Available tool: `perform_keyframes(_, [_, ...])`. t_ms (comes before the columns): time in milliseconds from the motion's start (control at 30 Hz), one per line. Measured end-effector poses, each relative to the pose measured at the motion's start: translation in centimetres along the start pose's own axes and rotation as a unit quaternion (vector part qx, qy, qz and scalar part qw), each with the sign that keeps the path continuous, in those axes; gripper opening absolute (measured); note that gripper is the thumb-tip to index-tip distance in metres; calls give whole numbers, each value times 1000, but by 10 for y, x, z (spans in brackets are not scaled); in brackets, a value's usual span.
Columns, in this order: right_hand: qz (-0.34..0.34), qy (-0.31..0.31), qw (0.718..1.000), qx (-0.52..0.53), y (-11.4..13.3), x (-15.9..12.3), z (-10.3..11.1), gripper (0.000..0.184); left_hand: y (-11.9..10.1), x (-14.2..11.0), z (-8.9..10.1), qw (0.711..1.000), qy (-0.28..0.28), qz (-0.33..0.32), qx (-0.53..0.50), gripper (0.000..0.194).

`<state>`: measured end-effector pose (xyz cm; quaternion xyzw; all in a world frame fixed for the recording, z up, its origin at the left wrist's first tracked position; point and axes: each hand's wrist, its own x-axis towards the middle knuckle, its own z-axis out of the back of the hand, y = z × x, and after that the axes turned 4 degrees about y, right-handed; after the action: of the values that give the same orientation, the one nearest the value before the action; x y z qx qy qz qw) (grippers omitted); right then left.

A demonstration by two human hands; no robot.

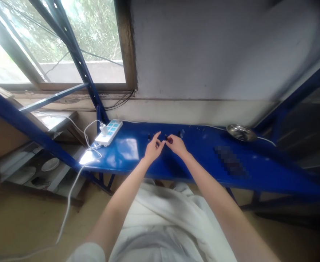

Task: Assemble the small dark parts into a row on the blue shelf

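Note:
Above the blue tabletop (200,153), my two hands meet close together. My right hand (177,145) is closed in a pinch around a small dark cylinder-shaped piece (166,137), too small to name. Beside it, my left hand (153,148) has its index finger stretched out and its thumb apart, the thumb tip almost at the right fingertips. Its other fingers are curled and partly hidden. Just left of that hand stands another small dark piece (149,137). Behind the right hand lies a further dark piece (179,134), with tiny clear bits (183,131) near it.
A white power strip (109,133) with a plugged-in adapter sits at the table's left end, its cable (69,200) hanging to the floor. A shiny metal dish (241,133) stands back right, near a blurred-out dark rectangle (230,160). Blue frame posts (79,58) rise at both sides.

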<state>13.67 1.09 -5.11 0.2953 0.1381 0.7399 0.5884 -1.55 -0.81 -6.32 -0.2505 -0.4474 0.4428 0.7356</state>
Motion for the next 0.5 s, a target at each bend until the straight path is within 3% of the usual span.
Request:
perform_keyframes(100, [37, 21, 997, -63, 13, -8, 23, 7, -17, 9, 6, 997, 47, -56, 39, 38])
perform_keyframes(200, [31, 27, 997, -64, 23, -16, 44, 4, -30, 16, 14, 995, 43, -84, 37, 25])
perform_keyframes(333, [23, -1, 995, 96, 31, -26, 68, 11, -52, 21, 26, 997, 57, -44, -16, 22])
perform_keyframes(500, [-11, -54, 940, 336, 40, -37, 80, 29, -86, 23, 38, 994, 54, -18, -93, 20])
